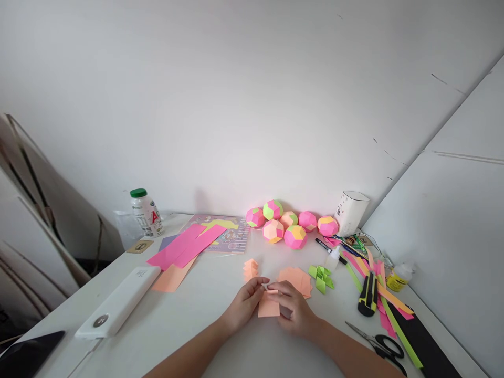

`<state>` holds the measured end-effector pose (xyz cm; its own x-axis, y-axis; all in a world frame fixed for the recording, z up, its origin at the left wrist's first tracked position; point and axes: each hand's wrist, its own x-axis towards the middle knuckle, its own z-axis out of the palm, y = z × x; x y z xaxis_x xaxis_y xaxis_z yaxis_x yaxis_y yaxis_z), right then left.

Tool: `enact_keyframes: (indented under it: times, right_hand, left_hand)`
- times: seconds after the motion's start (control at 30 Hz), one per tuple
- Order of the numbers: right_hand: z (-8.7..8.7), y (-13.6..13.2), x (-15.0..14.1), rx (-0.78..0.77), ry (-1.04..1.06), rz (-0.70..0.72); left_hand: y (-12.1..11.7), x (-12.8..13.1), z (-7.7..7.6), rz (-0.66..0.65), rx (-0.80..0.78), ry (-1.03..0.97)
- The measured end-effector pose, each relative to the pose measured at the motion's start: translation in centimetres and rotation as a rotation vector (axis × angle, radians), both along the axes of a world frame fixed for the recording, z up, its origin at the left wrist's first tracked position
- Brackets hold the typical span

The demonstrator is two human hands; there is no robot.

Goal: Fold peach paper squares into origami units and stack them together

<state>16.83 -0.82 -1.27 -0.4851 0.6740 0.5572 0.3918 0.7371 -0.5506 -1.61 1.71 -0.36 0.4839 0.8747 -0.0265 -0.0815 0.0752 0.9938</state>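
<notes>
Both hands meet over a small square of orange paper (pixel 268 307) on the white table (pixel 205 325). My left hand (pixel 244 303) pinches its top edge with fingers closed. My right hand (pixel 293 307) grips the same paper from the right, fingers curled. Just behind lie a small stack of folded orange pieces (pixel 250 268), a loose pile of orange squares (pixel 296 278) and some folded green pieces (pixel 322 276).
Several pink, green and orange paper balls (pixel 289 226) sit by the wall. Pink paper strips (pixel 185 248), a white power bank (pixel 118 308) and a bottle (pixel 147 212) lie left. A utility knife (pixel 368 295), scissors (pixel 380 344), glue bottle (pixel 398 276) and coloured strips lie right.
</notes>
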Motion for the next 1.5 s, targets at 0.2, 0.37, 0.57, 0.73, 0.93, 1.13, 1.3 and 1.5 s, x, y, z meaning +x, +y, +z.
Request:
enact_keyframes:
  times: [0.2, 0.37, 0.57, 0.73, 0.93, 1.13, 1.3, 1.5]
  right_hand:
    - [0.09, -0.35, 0.44, -0.144, 0.103, 0.052]
    - [-0.12, -0.1, 0.22, -0.302, 0.162, -0.054]
    - [-0.52, 0.23, -0.23, -0.292, 0.14, -0.109]
    - [-0.09, 0.07, -0.29, -0.27, 0.149, -0.162]
    - [0.27, -0.1, 0.01, -0.301, 0.188, -0.21]
    - [-0.23, -0.22, 0.17, -0.424, 0.25, -0.24]
    - [-0.26, -0.19, 0.1, -0.407, 0.324, -0.209]
    - [0.34, -0.24, -0.13, -0.34, 0.312, -0.162]
  left_hand:
    - [-0.1, 0.06, 0.08, 0.041, 0.088, 0.066]
    - [-0.14, -0.01, 0.09, -0.001, 0.096, 0.018]
    - [-0.44, -0.03, 0.72, -0.11, 0.083, -0.053]
    - [-0.42, -0.26, 0.32, -0.117, 0.119, 0.041]
    - [-0.41, -0.05, 0.21, -0.102, 0.06, 0.044]
    - [-0.47, 0.22, 0.14, -0.116, 0.011, 0.015]
    - [-0.43, 0.19, -0.03, -0.101, 0.042, 0.086]
    - [-0.5, 0.2, 0.48, -0.056, 0.1, 0.166]
